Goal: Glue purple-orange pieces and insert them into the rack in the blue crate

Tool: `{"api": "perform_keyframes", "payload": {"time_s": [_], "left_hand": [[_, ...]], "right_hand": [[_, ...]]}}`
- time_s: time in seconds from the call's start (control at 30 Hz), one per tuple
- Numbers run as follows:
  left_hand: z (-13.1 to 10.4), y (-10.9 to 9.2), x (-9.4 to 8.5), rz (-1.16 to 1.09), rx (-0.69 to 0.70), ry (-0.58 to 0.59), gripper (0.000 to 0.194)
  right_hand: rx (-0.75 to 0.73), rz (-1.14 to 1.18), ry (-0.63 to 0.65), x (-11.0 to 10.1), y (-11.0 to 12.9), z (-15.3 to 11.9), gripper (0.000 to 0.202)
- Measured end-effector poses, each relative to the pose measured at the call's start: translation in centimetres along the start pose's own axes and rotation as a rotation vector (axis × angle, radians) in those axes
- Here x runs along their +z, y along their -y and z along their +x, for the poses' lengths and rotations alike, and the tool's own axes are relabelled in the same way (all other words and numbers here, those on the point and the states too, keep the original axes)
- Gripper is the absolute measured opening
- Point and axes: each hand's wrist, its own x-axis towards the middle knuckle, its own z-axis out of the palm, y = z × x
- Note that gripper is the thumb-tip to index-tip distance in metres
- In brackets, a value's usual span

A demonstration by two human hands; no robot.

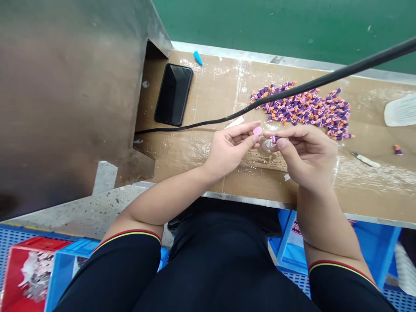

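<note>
Between thumb and forefinger, my left hand (229, 149) pinches a small flat pink piece (257, 131). Just to its right, my right hand (307, 154) grips a tiny purple-and-pink figure piece (274, 139) in its fingertips. The two pieces are close together but apart. Under the right fingertips sits a small clear round object (268, 145), partly covered. Behind the right hand spreads a heap of small purple, orange and pink figure pieces (308, 108). One similar loose piece (398, 150) lies off to the right.
A black cable (224, 118) crosses above the bench. A metal housing (71, 95) stands at left, beside a phone (173, 94) and blue cone (198, 58). A slim pointed tool (366, 160) and white container (401, 111) lie at right. Blue bins (386, 251) sit below.
</note>
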Motion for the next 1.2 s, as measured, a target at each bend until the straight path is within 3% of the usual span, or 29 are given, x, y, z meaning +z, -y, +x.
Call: {"api": "perform_keyframes", "payload": {"time_s": [0.3, 0.8, 1.03, 1.2], "left_hand": [[0.3, 0.3, -0.5, 0.184, 0.247, 0.016, 0.034], [1.4, 0.7, -0.6, -0.076, 0.036, 0.026, 0.041], [0.6, -0.7, 0.2, -0.246, -0.141, 0.046, 0.038], [0.1, -1.2, 0.7, -0.28, -0.135, 0.015, 0.027]], "right_hand": [[-0.001, 0.078, 0.027, 0.4, -0.2, 0.1, 0.023], [0.009, 0.035, 0.032, 0.4, -0.9, 0.1, 0.023], [-0.131, -0.106, -0.06, 1.0, -1.3, -0.1, 0.012], [-0.221, -0.18, -0.104, 1.6, -1.4, -0.5, 0.012]]}}
